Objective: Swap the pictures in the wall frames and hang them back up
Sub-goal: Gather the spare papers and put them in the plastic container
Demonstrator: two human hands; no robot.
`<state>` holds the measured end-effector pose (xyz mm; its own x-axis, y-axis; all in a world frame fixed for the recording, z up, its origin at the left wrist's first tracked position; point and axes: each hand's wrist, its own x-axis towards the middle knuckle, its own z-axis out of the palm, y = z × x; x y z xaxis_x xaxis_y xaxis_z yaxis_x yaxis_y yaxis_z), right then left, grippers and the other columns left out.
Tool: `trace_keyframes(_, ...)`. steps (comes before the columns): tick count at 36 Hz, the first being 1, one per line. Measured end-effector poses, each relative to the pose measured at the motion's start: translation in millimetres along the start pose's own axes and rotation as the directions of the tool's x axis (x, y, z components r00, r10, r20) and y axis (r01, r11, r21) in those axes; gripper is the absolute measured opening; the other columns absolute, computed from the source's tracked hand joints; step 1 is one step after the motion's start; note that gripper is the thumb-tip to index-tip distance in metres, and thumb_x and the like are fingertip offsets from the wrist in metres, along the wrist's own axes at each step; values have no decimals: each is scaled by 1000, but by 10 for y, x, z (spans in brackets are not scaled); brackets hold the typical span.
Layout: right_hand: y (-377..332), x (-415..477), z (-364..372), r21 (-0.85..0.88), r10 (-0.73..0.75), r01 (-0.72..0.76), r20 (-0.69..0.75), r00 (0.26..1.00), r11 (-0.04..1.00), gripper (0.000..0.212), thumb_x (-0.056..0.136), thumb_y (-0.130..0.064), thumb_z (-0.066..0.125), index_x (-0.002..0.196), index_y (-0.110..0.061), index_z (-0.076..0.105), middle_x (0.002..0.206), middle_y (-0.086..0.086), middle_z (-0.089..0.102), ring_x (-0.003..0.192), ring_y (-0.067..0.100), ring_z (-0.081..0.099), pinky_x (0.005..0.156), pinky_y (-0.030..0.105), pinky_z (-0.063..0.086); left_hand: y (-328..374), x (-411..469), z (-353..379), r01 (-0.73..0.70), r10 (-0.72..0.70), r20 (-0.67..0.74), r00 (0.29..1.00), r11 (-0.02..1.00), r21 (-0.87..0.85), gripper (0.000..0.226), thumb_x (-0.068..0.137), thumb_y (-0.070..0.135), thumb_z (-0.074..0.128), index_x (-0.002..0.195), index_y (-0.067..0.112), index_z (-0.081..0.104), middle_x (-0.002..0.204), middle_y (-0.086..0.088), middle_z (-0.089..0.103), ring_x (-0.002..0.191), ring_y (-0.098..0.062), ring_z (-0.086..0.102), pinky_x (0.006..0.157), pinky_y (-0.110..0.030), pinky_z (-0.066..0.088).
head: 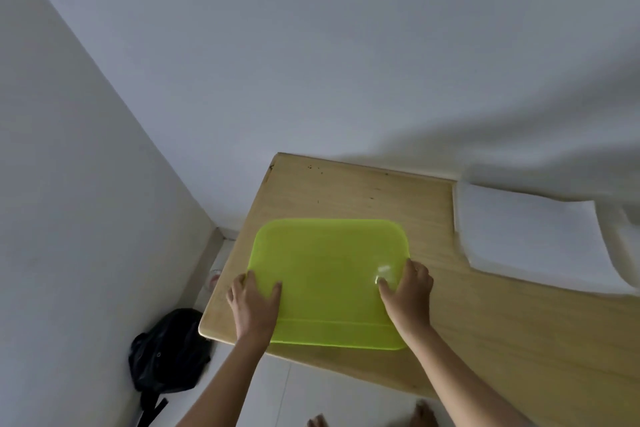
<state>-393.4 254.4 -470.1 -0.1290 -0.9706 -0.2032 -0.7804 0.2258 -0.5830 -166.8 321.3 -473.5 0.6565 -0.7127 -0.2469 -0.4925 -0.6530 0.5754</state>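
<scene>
Head view, nearest first: bare toes [424, 414] show at the bottom edge, and a black bag [169, 354] sits on the floor, down and left of the left hand [254, 303]. That hand grips the left edge of one lime-green frame [329, 281]; the right hand [408, 291] clasps its right edge, thumb on top. Between the hands, the frame lies flat near the front corner of one wooden table [485, 315]. Beyond the right hand lies one white folded cloth [533, 239]. The frame looks slick; it could slip off the table edge if either grip loosens during lifting.
</scene>
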Motion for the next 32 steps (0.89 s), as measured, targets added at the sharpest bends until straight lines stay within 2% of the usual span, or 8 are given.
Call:
trace_keyframes(6,108,294,-604,79,-33,45,-150,988,996,55,82,-22,65,128,0,46,134,19,41,123,33,33,100,37,33,761,-8,89,-101,96,-65,993,992,-78,65,81,34,67,131,-1,45,135,-17,42,122,-33,34,99,-46,33)
trace_keyframes(12,605,754,-1497,127,4,32,-271,963,991,59,83,-21,66,132,0,42,137,18,40,127,32,31,101,35,31,1759,-244,578,-245,238,-63,969,955,-165,68,80,31,70,134,1,43,135,-13,42,123,-29,33,100,-40,33)
trace_keyframes(17,1262,1124,-2098,140,75,-34,-300,951,990,61,85,-20,64,136,0,38,142,17,35,133,30,26,105,34,26,2425,-551,1236,-308,319,33,947,933,-186,68,80,29,70,135,2,41,137,-13,39,126,-29,31,102,-40,33)
trace_keyframes(21,1747,1365,-2421,129,112,-77,-294,949,989,62,84,-19,65,137,0,38,143,17,35,133,30,26,107,35,24,2760,-803,1704,-312,326,81,942,938,-150,70,81,32,68,137,3,38,139,-14,38,128,-29,30,104,-40,33)
trace_keyframes(27,2191,1669,-2652,122,114,-84,-260,959,989,62,84,-19,64,137,-1,37,144,16,34,135,28,24,108,33,24,3002,-974,2108,-332,342,118,932,938,-94,73,83,37,64,141,5,33,142,-12,35,130,-27,27,105,-40,33)
trace_keyframes(32,2371,1851,-2697,113,97,-72,-226,969,991,63,84,-20,64,138,-3,36,143,13,36,135,25,24,107,33,26,3085,-1015,2264,-304,309,109,945,951,-63,72,81,37,66,139,7,37,138,-12,38,126,-28,32,102,-40,32)
